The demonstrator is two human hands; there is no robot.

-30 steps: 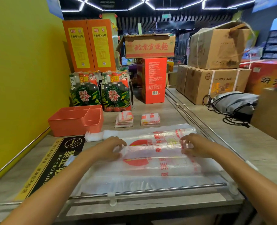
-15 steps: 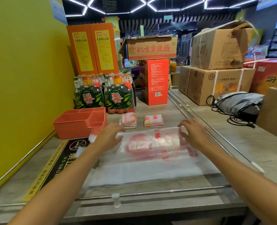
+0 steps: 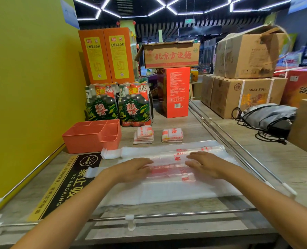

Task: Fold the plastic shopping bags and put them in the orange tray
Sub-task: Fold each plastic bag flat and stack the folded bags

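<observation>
Shop bench (image 3: pixel 199 123), wood-grain, stacked cartons at far end. Left hand (image 3: pixel 131 168) and right hand (image 3: pixel 204 163) lay flat, fingers straight, grip clamping nothing, palms pressing folded strip of plastic bag (image 3: pixel 168 169) at bench middle. Judged step: flattening lengthwise fold. To do well: push air outward from centre, keep edges aligned, crease firmly before next fold. Two folded bags (image 3: pixel 143 134) lay just beyond, not yet in orange tray (image 3: pixel 88 141) at far left, near bag handle.
</observation>
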